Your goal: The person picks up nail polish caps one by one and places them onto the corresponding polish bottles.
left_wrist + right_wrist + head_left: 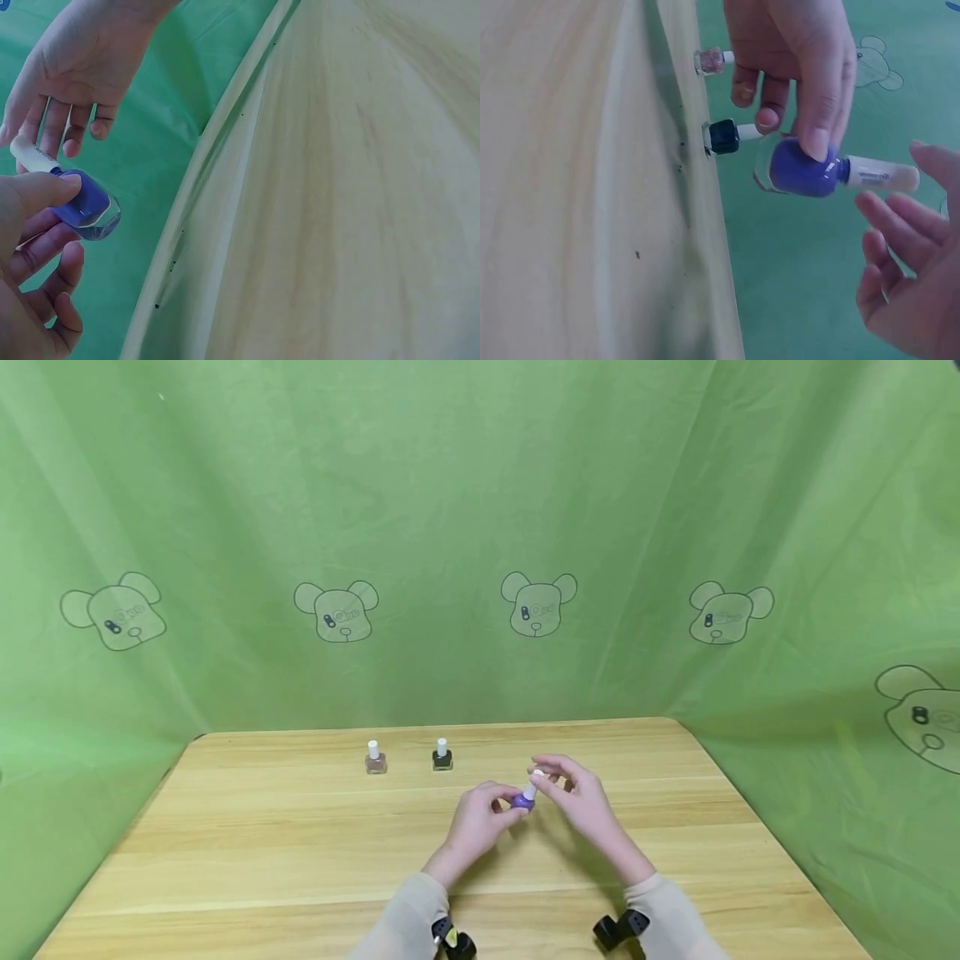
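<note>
A purple nail polish bottle (802, 166) with a white cap (885, 174) is held by my left hand (478, 817), thumb on one side and fingers on the other. In the head view the bottle leans with its cap up and to the right. My right hand (581, 797) is around the cap end. Its thumb and forefinger stand either side of the cap with small gaps in the right wrist view, and the other fingers are loosely bent. The left wrist view shows the left thumb (56, 191) lying across the bottle near its neck.
Farther back on the wooden table (300, 843) stand a pinkish nail polish bottle (376, 764) and, right of it, a black one (442, 760), both upright with white caps. A green curtain (450, 485) with bear drawings rises behind the table and along its sides.
</note>
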`<state>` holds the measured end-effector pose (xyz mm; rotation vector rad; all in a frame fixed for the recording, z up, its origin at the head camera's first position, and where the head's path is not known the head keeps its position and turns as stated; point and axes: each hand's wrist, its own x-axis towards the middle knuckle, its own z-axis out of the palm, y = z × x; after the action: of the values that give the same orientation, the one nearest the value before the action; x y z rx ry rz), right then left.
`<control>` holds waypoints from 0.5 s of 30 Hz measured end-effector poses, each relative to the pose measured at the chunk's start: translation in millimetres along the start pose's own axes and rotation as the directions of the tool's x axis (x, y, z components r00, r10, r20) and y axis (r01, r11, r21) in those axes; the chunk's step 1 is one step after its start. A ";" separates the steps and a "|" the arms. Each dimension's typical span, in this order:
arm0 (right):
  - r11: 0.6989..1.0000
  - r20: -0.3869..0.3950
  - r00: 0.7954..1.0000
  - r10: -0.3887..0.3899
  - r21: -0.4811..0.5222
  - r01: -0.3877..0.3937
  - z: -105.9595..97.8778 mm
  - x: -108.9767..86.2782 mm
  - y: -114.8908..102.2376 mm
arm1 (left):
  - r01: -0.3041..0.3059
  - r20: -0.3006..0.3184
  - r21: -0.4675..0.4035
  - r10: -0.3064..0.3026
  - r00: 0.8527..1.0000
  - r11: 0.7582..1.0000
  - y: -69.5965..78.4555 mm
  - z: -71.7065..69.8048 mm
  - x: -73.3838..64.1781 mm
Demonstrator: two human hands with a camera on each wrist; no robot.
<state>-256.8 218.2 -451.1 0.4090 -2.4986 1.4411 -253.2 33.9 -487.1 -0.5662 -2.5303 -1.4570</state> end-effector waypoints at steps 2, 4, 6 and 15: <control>0.999 0.059 0.997 -0.044 0.013 0.044 -1.9 1.2 1.4 | 0.022 0.013 -0.023 -0.022 1.000 1.000 0.6 -0.6 0.5; 0.996 0.116 0.989 -0.094 0.018 0.093 -3.7 1.7 2.1 | 0.029 0.024 -0.037 -0.028 0.999 0.999 1.0 -1.4 0.5; 0.992 0.163 0.979 -0.125 0.013 0.125 -5.7 1.4 1.7 | 0.031 0.033 -0.043 -0.030 0.999 0.999 1.6 -2.0 0.7; 0.996 0.173 0.981 -0.082 -0.023 0.087 -8.9 0.2 -1.4 | 0.032 0.039 -0.028 -0.031 0.999 0.999 1.4 -1.1 0.8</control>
<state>-256.0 225.3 -445.6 0.6520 -2.5974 1.3873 -253.4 33.7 -485.2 -0.5672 -2.5633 -1.5094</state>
